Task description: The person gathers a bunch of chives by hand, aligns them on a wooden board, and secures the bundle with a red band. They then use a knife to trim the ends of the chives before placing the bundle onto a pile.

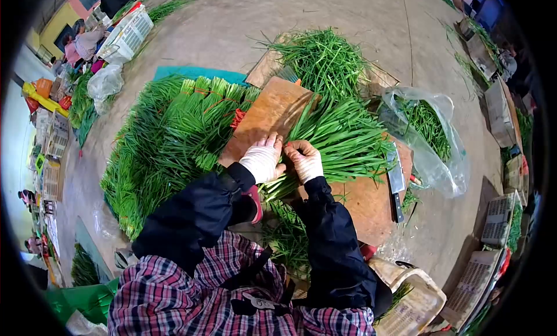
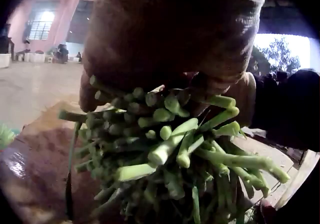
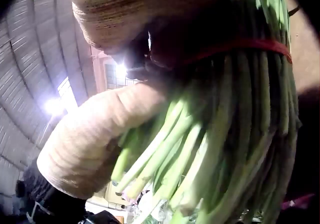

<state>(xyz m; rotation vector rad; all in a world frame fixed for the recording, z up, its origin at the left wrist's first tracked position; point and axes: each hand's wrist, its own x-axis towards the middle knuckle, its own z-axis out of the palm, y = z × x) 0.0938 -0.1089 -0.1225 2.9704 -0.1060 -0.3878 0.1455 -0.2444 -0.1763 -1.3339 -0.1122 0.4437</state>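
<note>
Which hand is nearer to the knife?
Right. In the head view, the right hand is left of the knife, across the green bunch; the left hand is farther left.

Dim, backlit wrist views (glaring light [image 3: 54, 106] in the right), fisheye-bent edges.

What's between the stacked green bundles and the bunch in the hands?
In the head view: part of a wooden board, red strips at its edge, and the left hand.

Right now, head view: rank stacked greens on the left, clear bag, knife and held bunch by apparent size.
1. Stacked greens
2. Held bunch and clear bag: too close to rank
3. Knife
</note>
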